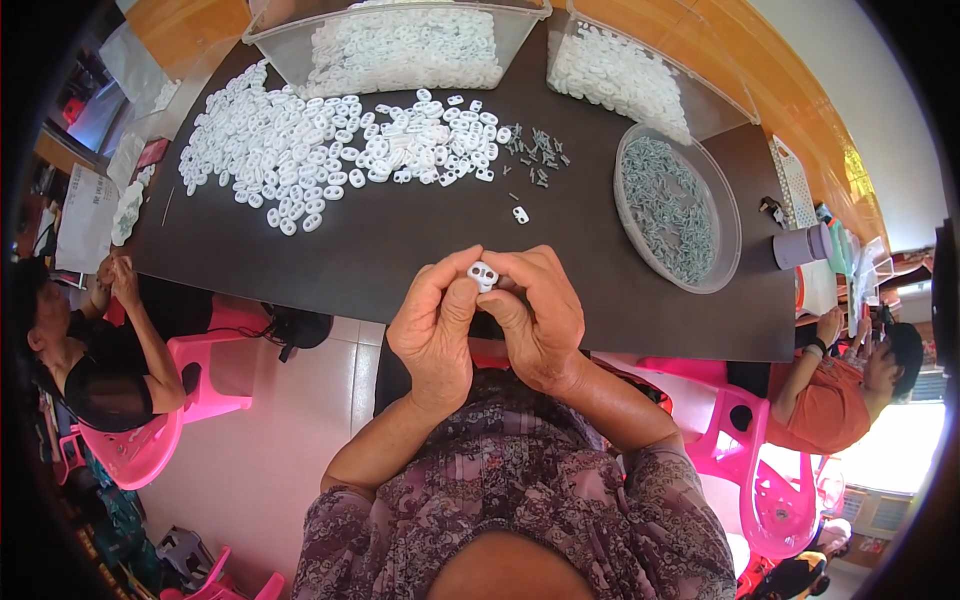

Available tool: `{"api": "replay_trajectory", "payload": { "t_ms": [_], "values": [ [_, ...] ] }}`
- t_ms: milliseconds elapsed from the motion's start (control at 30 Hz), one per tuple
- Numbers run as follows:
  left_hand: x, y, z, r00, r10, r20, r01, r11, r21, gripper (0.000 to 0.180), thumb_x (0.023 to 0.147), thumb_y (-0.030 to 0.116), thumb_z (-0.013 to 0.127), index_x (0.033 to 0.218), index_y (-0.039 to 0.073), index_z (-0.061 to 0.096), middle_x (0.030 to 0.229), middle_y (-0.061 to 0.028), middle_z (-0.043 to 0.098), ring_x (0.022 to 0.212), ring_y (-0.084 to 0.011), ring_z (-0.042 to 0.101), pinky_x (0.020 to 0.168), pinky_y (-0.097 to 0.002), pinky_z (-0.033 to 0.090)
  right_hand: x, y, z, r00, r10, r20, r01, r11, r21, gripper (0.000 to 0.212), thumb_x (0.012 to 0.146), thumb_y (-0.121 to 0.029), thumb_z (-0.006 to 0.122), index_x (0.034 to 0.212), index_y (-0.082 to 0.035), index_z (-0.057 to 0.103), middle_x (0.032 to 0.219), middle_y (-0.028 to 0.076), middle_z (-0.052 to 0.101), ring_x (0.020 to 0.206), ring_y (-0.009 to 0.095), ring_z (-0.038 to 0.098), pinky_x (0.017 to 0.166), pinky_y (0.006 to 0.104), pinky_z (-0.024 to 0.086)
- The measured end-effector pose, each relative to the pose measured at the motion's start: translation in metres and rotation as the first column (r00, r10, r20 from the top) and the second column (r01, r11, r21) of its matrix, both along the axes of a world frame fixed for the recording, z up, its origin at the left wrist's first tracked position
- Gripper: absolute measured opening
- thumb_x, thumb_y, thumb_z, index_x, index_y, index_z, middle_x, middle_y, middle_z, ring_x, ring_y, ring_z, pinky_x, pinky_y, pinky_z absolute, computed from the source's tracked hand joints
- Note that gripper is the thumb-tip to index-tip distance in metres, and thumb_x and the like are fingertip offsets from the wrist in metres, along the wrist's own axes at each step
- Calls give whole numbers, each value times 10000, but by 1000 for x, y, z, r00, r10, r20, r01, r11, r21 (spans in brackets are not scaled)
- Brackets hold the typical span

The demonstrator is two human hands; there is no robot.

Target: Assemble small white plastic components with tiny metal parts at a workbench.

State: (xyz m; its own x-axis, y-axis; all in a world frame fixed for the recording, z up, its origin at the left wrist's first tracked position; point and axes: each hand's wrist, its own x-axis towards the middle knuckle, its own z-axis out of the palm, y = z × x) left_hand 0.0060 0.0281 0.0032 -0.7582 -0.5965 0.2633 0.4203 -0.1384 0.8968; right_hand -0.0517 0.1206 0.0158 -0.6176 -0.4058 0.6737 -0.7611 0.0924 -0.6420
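Observation:
Just over the table's near edge, I pinch a small white plastic piece with two dark holes (483,272) between both hands. My left hand (438,325) is closed on its left side, thumb and forefinger pressed to it. From the other side my right hand (540,318) grips the same piece with its fingertips. Whether anything else sits inside the fingers is hidden. Beyond my hands, a single white piece (520,215) lies alone on the dark table (350,250). Small grey metal pieces, like screws or pins (541,148), are scattered behind it.
Heaps of white oval pieces (270,140) and flatter white pieces (420,140) cover the table's far left and middle. Two see-through bins (270,45) (715,85) stand behind. A round tub (728,235) of grey metal pieces sits right. People sit left (120,350) and right (820,400).

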Motion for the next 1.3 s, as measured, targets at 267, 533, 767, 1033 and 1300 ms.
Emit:
{"api": "replay_trajectory", "payload": {
  "t_ms": [267,533,767,1033,1300],
  "values": [
    [4,6,-3,999,26,-37,-28,999,-47,216,938,112,520,1082,-39,579,971,-47,593,862,-72,526,785,-210,434,10,-7,-5,997,-59,-45,56,997,-56,239,868,-106,591,1061,28,546,956,135,588,766,222,532,636,293,450],
    [7,12,-6,995,90,-37,-92,994,-67,214,934,124,531,1076,-25,590,910,-35,568,793,-70,515,708,-194,429,10,-12,-10,995,-89,-47,83,988,-128,184,841,-56,593,1000,25,548,901,145,589,750,258,536,641,324,456],
    [3,10,-11,978,190,-83,-205,946,-249,198,925,153,552,1008,-21,597,824,-46,583,719,-84,527,648,-209,441,7,-14,-13,989,-77,-127,58,987,-147,128,886,-72,556,971,20,528,866,142,587,716,237,528,612,315,448],
    [2,6,-11,983,183,-29,-184,943,-277,190,940,129,520,1020,-27,593,851,-41,581,739,-80,520,674,-207,434,6,-16,-12,995,-83,-60,73,986,-150,164,772,12,628,923,7,565,821,120,587,700,259,536,601,337,450],
    [-28,-29,-6,991,63,114,25,766,-642,153,843,-21,574,988,16,609,717,-82,561,600,-196,549,562,-273,451,-83,25,42,939,-333,-90,339,939,62,77,792,-43,615,863,-21,636,808,125,603,754,268,573,688,345,459]
  ]
}}
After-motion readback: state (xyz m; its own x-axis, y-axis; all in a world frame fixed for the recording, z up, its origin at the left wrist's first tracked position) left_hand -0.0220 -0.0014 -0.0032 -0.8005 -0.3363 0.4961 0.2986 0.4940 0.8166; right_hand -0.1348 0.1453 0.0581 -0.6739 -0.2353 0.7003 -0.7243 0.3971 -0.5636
